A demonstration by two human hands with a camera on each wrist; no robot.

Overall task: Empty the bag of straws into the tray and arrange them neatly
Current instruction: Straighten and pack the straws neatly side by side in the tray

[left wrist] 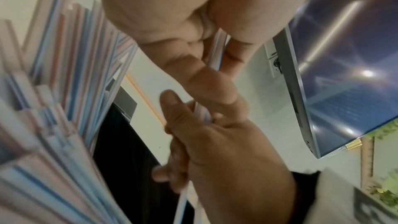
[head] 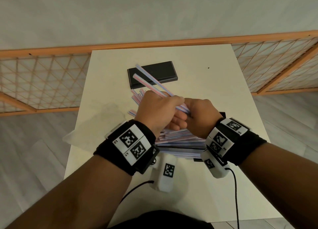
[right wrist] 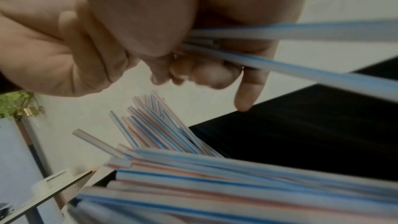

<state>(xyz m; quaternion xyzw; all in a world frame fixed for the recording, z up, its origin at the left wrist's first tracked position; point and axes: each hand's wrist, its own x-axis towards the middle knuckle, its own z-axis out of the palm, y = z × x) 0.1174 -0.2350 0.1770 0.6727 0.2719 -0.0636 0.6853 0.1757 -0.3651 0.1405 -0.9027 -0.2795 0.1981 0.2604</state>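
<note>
Both hands meet above a black tray [head: 222,114] piled with red- and blue-striped straws [head: 180,142]. My left hand [head: 161,106] and right hand [head: 197,112] together grip a few straws [head: 151,81] that point up and to the left. In the right wrist view the held straws [right wrist: 290,34] run out from under my curled right fingers [right wrist: 206,72]. The left wrist view shows a straw [left wrist: 216,48] pinched in my left fingers, with my right hand [left wrist: 215,142] holding it lower down. A clear empty bag [head: 96,125] lies left of the tray.
A second black tray or lid [head: 163,70] lies at the back of the white table [head: 215,84], under the tips of the held straws. More straws [head: 136,95] fan out loosely behind my left hand. A wooden lattice screen [head: 43,82] stands behind the table.
</note>
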